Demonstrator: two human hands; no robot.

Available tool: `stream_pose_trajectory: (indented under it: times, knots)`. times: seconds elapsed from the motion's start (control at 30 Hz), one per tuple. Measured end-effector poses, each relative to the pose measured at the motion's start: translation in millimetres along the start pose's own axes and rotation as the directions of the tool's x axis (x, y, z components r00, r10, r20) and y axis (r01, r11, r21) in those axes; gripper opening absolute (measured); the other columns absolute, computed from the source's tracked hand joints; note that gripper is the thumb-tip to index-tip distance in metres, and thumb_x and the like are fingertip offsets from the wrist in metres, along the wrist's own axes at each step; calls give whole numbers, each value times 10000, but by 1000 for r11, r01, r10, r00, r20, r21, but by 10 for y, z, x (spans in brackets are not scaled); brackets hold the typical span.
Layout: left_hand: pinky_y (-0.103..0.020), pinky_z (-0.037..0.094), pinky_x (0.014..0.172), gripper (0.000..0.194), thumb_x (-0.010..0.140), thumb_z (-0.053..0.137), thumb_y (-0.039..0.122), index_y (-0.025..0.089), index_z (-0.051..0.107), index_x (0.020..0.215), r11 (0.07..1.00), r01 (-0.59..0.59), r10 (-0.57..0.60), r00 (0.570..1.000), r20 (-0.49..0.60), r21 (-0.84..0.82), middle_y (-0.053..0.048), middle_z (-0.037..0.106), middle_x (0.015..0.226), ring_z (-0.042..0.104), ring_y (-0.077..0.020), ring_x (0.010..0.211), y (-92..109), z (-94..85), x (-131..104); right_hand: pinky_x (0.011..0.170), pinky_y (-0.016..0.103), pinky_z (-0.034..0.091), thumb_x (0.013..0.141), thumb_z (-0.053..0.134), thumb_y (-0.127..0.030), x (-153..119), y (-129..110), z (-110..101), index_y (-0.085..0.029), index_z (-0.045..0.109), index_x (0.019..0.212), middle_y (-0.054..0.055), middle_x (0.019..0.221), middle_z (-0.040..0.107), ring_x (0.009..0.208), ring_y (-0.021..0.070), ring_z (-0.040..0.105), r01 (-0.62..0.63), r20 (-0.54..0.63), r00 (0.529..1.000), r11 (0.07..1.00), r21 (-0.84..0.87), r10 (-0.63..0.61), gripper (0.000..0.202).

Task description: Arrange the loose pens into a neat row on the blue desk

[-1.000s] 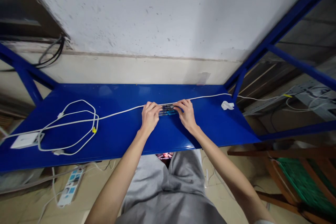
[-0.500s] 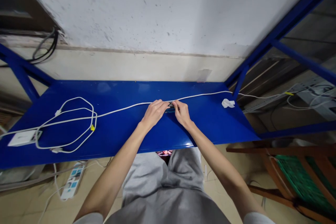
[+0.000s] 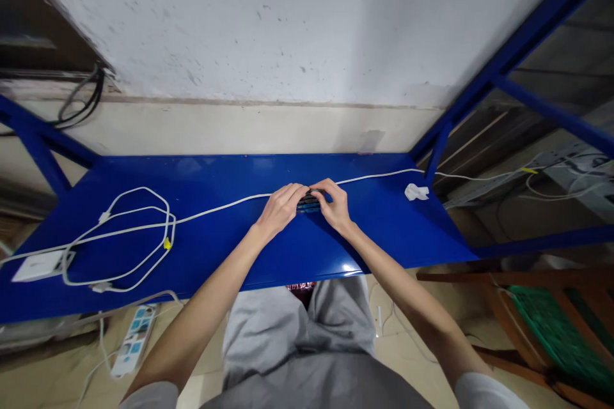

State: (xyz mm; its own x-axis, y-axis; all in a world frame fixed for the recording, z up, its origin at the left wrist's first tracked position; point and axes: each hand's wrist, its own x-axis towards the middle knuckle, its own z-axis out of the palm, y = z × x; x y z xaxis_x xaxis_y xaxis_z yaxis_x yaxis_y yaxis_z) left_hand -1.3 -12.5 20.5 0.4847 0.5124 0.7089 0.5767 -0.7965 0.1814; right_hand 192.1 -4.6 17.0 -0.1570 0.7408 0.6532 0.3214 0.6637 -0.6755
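Note:
Both hands meet at the middle of the blue tabletop, around a small dark stack of flat pieces. My left hand has its fingers closed on the stack's left side. From the right, my right hand pinches at the top and right edge, thumb and index finger close together. Fingers hide much of the stack, and its exact kind cannot be made out. Behind the hands runs a long white cable, partly covered by them.
A looped white cable with a yellow tag and a white box lie at the left. Crumpled white tissue is at the right. Blue frame bars rise at the sides; a power strip is on the floor.
More of the dark stack shows between my hands. My right hand's fingers have shifted slightly up and left over its top. The view has tilted a little.

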Motion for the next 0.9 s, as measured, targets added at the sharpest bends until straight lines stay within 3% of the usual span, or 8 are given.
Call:
stream_pose_trajectory:
  times: [0.17,0.33,0.47,0.57,0.67,0.8,0.83,0.9]
  knots:
    - [-370,562,886,220,1037,504,178,149,623,1220,1000,6,-5,994,-107,16,-131,726,1091,690,-225,1005,-199,-40,-21,821,395,487,1054,522,-390,149,86,87,-224,711,949,61,863,701,807,224,599,84,70,995,990,-111,-76,272]
    - [-351,500,735,163,1028,560,254,157,674,1092,983,51,-43,998,-45,178,-80,722,894,661,-212,814,-194,-56,-102,783,356,474,1060,512,-400,-13,66,130,-201,710,896,59,825,707,760,206,602,36,57,998,987,-157,-27,325]
    - [-329,492,709,192,1044,507,233,151,680,1039,985,60,-58,998,-16,163,-71,684,845,630,-196,772,-104,-19,-152,698,308,473,1062,501,-420,-78,25,45,-189,734,922,42,783,698,650,167,586,-37,176,982,989,-145,63,357]
    - [-344,534,789,218,1050,471,216,158,663,1134,990,105,-105,994,-9,94,-89,682,937,646,-205,857,-86,-20,-172,710,298,490,1014,595,-450,-53,-10,28,-203,740,1099,52,891,716,703,166,604,-32,237,971,998,-61,45,299]
    - [-411,555,907,330,1031,479,192,171,577,1345,994,104,-106,993,61,34,-140,664,1138,655,-249,1061,-44,-124,-97,676,305,476,999,616,-451,-30,-30,25,-204,770,1028,41,805,689,670,167,571,-58,157,986,998,-25,61,292]
    - [-656,408,1124,443,969,554,213,244,545,1411,991,128,-127,992,-6,47,-173,495,1477,401,-381,1467,395,-522,113,655,311,473,962,659,-477,-43,-27,-52,-207,788,963,33,776,692,657,169,572,-166,58,984,986,4,166,299]
    - [-670,404,1126,440,968,535,215,261,551,1405,988,148,-147,989,-24,44,-154,516,1465,401,-374,1470,597,-656,138,657,313,478,955,667,-479,-53,-24,-75,-208,790,954,35,785,703,660,171,582,-193,31,981,981,15,193,297]
    - [-627,496,1046,421,990,461,256,337,571,1388,988,156,-155,982,104,-10,-104,606,1373,520,-326,1370,1061,-923,108,669,321,492,945,678,-479,-74,-19,-101,-212,795,939,44,811,725,677,180,602,-225,-11,974,974,28,226,291]
